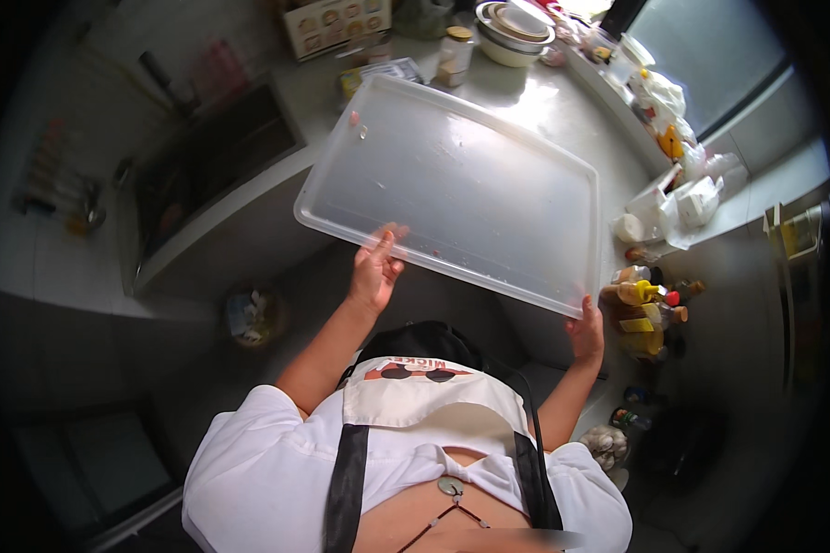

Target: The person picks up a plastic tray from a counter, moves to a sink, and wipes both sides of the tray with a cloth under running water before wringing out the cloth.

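Held a shallow translucent tray (470, 189) out in front of the body, partly over the counter (586, 120); clamped the left hand (375, 275) on its near long edge and the right hand (586, 334) on its near right corner; showed small bits (354, 119) on it toward the far left corner; had a lidded jar (455, 61) and stacked bowls (515, 37) on the counter beyond it, with bottles (638, 294) to the right, near the right hand; wore a white shirt (249, 461) under an apron (433, 401).

Bare forearms (323, 355) reach forward — left grip (378, 272) and right grip (586, 330) well apart, both clamped, thumbs (384, 246) uppermost.
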Action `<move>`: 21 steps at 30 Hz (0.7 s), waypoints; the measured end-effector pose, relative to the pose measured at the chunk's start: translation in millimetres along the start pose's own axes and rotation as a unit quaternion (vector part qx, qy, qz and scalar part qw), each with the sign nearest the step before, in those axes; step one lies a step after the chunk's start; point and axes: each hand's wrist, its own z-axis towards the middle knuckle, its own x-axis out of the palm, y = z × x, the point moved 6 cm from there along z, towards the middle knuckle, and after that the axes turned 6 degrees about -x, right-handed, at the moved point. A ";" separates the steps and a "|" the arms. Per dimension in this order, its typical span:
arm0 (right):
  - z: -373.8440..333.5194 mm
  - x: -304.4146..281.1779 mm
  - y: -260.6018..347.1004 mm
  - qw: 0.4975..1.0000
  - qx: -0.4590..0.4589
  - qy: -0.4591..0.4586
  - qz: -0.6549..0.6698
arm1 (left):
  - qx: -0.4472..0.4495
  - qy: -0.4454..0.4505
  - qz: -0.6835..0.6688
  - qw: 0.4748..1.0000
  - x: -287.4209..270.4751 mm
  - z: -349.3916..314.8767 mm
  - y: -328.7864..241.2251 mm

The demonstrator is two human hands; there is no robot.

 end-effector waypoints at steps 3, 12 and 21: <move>-20.5 28.7 -4.9 0.999 0.010 0.044 -0.008 | -0.004 -0.025 -0.023 0.999 -38.7 -38.5 -4.4; -32.7 92.1 -80.8 0.986 0.128 0.105 0.002 | 0.021 -0.099 -0.072 0.992 -166.3 -141.6 -25.6; -24.0 180.4 -123.4 0.949 0.088 0.233 -0.192 | 0.028 -0.214 -0.122 0.969 -286.3 -184.1 11.7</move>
